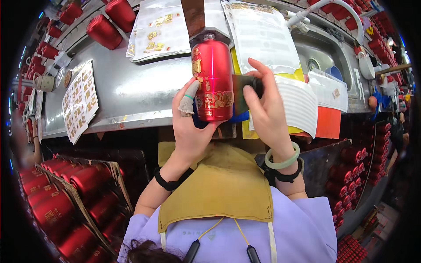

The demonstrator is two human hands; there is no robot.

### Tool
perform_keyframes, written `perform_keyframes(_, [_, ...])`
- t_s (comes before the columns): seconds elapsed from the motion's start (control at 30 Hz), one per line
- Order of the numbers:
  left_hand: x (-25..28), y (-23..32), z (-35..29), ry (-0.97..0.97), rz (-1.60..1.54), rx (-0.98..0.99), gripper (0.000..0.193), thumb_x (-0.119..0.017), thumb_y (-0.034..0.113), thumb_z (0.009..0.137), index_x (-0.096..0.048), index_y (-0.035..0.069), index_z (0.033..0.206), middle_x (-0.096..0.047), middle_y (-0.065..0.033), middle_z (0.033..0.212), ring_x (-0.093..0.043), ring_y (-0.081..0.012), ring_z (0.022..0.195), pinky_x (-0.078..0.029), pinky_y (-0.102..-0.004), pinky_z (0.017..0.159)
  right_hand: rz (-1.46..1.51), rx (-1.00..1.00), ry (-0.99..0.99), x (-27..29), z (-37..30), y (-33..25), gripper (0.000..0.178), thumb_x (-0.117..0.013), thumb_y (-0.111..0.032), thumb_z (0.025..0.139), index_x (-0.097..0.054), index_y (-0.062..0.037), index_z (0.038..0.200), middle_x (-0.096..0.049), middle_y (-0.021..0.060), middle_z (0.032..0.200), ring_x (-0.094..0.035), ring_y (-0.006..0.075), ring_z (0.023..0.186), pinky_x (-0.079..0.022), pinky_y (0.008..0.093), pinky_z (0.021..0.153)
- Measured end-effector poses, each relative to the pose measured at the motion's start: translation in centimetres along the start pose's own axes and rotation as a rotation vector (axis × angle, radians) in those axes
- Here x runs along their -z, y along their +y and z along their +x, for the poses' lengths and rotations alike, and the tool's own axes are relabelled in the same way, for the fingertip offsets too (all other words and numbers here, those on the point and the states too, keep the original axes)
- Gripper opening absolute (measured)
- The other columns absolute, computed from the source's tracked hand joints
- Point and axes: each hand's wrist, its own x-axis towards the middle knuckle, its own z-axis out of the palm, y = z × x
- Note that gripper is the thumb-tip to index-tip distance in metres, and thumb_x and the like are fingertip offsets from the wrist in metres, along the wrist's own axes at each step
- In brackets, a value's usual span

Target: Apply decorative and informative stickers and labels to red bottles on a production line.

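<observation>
A glossy red bottle (214, 83) with gold decoration and a bare neck stands tall in the picture over the metal counter's front edge. My left hand (191, 133) is closed round its lower left side, thumb under the base; one finger wears a pale finger cover with a green band. Just right of the bottle, my right hand (271, 111) pinches a dark flat scraper-like piece (246, 87), blurred by motion. Its blade edge is close to the bottle's right side; whether it touches, I cannot tell. My right forefinger sticks up, away from the piece.
Sheets of gold decals (153, 35) lie behind the bottle, and another decal sheet (81, 103) overhangs the counter at left. White sheets (263, 37) and cloths (291, 105) lie at right beside a sink (307, 48) with a curved tap (326, 3). Crates of red bottles (55, 210) stand below.
</observation>
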Motion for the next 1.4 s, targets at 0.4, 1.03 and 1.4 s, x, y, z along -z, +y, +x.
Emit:
perform_keyframes(0.4, [0.9, -0.2, 0.6, -0.04, 0.057, 0.01, 0.089, -0.091, 0.006, 0.069, -0.051, -0.002, 0.148, -0.063, -0.0186, 0.137, -0.062, -0.0321, 0.126, -0.049, -0.0393, 0.107, -0.575, 0.107, 0.155, 2.2, 0.8, 3.4, 0.02, -0.069, -0.002, 0.091, -0.068, -0.0023, 0.112, -0.067, 0.0171, 0.102, -0.066, 0.036, 0.086, -0.053, 0.041, 0.076])
perform_keyframes(1.03, [0.3, -1.2, 0.6, -0.115, -0.113, 0.302, 0.089, -0.088, 0.006, 0.073, -0.047, 0.003, 0.152, -0.063, -0.0178, 0.138, -0.06, -0.033, 0.129, -0.047, -0.0422, 0.109, -0.226, -0.113, 0.004, -0.3, -0.1, 1.6, 0.016, -0.069, -0.004, 0.094, -0.069, -0.0026, 0.11, -0.065, 0.0155, 0.097, -0.063, 0.0248, 0.083, -0.05, 0.0348, 0.075])
perform_keyframes(1.4, [0.7, -0.2, 1.4, -0.178, 0.031, 0.062, 0.104, -0.091, 0.009, 0.07, -0.035, -0.002, 0.158, -0.048, -0.0276, 0.153, -0.048, -0.0423, 0.142, -0.033, -0.0496, 0.122, -0.061, -0.023, 0.121, 3.0, 0.3, 4.3, 0.018, -0.065, -0.005, 0.101, -0.067, 0.0017, 0.118, -0.068, 0.0037, 0.101, -0.058, 0.0088, 0.088, -0.048, 0.024, 0.079])
